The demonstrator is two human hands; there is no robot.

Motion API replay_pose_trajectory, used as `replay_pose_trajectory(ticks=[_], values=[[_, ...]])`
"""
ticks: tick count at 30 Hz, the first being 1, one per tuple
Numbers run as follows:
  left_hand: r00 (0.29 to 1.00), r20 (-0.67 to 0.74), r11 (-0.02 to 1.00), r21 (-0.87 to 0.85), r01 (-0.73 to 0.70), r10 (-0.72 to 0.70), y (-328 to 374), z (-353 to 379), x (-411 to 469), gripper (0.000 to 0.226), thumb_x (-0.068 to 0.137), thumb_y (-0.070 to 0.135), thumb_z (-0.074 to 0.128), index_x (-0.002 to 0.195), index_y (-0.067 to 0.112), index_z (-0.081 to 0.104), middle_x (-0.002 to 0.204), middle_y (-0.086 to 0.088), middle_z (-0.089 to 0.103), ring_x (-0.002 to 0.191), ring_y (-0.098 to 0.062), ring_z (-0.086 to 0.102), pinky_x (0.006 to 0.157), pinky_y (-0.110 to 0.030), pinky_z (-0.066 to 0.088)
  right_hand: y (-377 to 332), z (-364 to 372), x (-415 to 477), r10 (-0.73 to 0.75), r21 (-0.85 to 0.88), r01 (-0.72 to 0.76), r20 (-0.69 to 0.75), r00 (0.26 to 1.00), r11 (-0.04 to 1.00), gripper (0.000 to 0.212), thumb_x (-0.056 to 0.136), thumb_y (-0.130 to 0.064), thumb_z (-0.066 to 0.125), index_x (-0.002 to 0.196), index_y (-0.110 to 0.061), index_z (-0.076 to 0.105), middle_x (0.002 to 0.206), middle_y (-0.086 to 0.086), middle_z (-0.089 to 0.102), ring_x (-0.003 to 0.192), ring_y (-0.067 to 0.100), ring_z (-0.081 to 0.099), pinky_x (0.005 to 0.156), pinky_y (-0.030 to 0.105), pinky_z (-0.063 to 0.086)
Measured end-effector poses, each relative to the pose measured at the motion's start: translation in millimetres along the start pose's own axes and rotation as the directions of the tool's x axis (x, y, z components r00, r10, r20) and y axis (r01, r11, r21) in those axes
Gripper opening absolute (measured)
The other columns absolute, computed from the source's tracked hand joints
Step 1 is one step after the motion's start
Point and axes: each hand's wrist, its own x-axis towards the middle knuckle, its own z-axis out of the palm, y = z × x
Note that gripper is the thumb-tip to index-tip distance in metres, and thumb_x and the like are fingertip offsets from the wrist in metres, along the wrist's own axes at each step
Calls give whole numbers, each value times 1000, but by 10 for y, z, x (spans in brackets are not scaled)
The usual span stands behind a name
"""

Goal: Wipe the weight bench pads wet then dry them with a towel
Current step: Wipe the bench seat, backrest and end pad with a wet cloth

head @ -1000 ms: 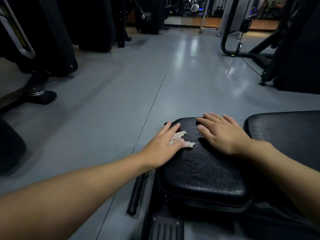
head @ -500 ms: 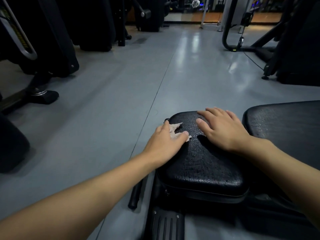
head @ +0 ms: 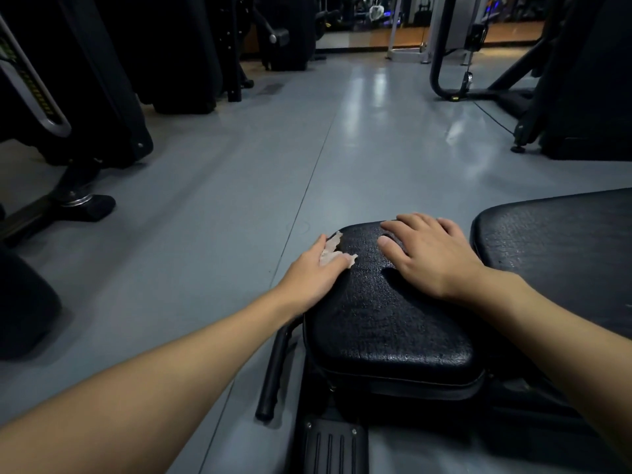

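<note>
A black, cracked seat pad (head: 386, 323) of the weight bench lies in front of me, its surface glistening. A second black pad (head: 554, 254) sits to its right. My left hand (head: 316, 270) presses a small, pale, crumpled wipe (head: 333, 251) flat against the seat pad's far left corner, fingers over it. My right hand (head: 431, 254) rests palm down on the far right part of the same pad, fingers spread, holding nothing.
A black lever handle (head: 273, 374) sticks out beside the bench's left side, with a ribbed foot plate (head: 333, 449) below. Grey floor (head: 239, 200) stretches ahead. Dark gym machines (head: 85, 97) stand left and far right (head: 564, 80).
My left hand has slid the wipe toward the pad's far left corner, and the wipe looks more bunched. My right hand stays on the pad, shifted slightly farther.
</note>
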Motion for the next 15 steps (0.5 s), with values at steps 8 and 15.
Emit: replay_pose_trajectory(ticks=[8, 15], values=[[999, -46, 990, -143, -17, 11, -215, 57, -589, 65, 102, 33, 50, 158, 24, 18, 143, 28, 31, 126, 11, 33, 109, -14, 23, 20, -1, -17, -19, 53, 20, -22, 1000, 998, 51, 102, -52, 22, 143, -30, 44, 148, -4, 46, 142, 16, 31, 117, 42, 14], [992, -128, 981, -193, -30, 5, -289, 196, -807, 61, 103, 38, 44, 157, 21, 20, 148, 14, 36, 127, 10, 31, 99, -6, 21, 29, -4, -31, -25, 67, 25, -2, 1000, 997, 55, 101, -53, 19, 146, -29, 39, 150, -5, 45, 145, 18, 28, 120, 46, 12]])
